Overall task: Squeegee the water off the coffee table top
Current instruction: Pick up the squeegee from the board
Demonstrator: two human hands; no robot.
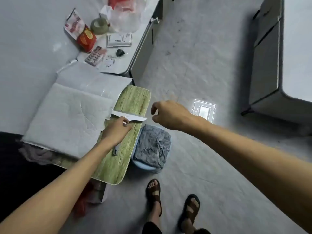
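Note:
The coffee table top (133,100) is a green wood-grain board with rounded corners. My left hand (116,130) grips a white squeegee (135,117) whose blade lies across the board; its handle end sticks out behind my wrist. My right hand (167,114) hovers just right of the blade's end, past the table's edge, fingers loosely curled and holding nothing. A large grey-white padded sheet (69,115) covers the left part of the table.
A blue-grey cloth (153,146) lies over a pale blue basin by the table's right edge. A white table (118,65) with packets and bags stands behind. A grey cabinet (266,65) is at the right. My sandalled feet (172,203) stand on the grey floor.

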